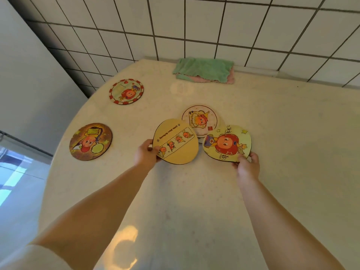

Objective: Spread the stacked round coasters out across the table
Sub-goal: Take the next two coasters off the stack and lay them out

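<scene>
five round coasters are seen from the head camera on a pale speckled table (194, 191) set against a white tiled wall (214, 26). both bare forearms are stretched forward from the lower corners of the view, converging toward the middle of the table. a yellow coaster (176, 141) printed with a row of small orange figures is pinched at its near left edge by the left hand (145, 154), thumb on top and fingers curled beneath, and is held tilted above the surface. a pale green coaster (227, 143) with a large red-haired figure is gripped at its near right edge by the right hand (247, 164), thumb pressed on the face. between and just behind the two, a white coaster (199, 119) is left flat, partly overlapped by both. well apart to the left, a brown coaster (90, 141) and a red-rimmed coaster (126, 91) are laid flat. a green cloth (204, 69) over a pink one is folded at the far edge.
</scene>
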